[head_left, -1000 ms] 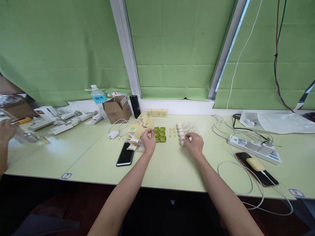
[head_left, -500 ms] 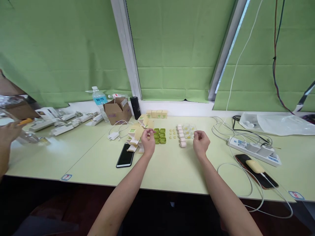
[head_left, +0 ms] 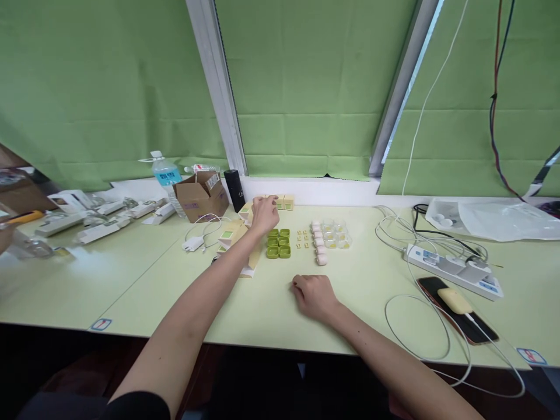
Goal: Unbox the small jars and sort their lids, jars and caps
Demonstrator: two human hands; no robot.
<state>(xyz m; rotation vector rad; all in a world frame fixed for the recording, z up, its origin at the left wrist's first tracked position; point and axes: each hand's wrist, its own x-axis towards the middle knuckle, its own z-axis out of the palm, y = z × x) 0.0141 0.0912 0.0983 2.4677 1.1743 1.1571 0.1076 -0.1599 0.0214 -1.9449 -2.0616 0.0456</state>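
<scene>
My left hand (head_left: 266, 214) reaches to the row of small pale-yellow boxes (head_left: 289, 202) against the wall. Its fingers are stretched out at the boxes and partly cover them; contact is unclear. My right hand (head_left: 315, 296) rests on the table near its front, fingers curled in, with nothing visible in them. Between and beyond the hands lie green square cups (head_left: 279, 244) in two columns, tiny yellow pieces (head_left: 303, 239), a column of pale-pink rounded pieces (head_left: 319, 244) and clear round-celled packaging (head_left: 336, 234) with yellow bits. Opened pale-yellow cartons (head_left: 231, 233) are partly behind my left forearm.
A cardboard box (head_left: 201, 198), water bottle (head_left: 167, 175) and black cylinder (head_left: 235, 189) stand at the back left. To the right lie a power strip (head_left: 452, 270), looping cables and a phone (head_left: 476, 332) with a yellow case on it. Another person's hand (head_left: 6, 233) shows far left.
My left hand has moved up and away to the back boxes. My right hand has left the clear packaging and come down toward me and left. The view has shifted slightly.
</scene>
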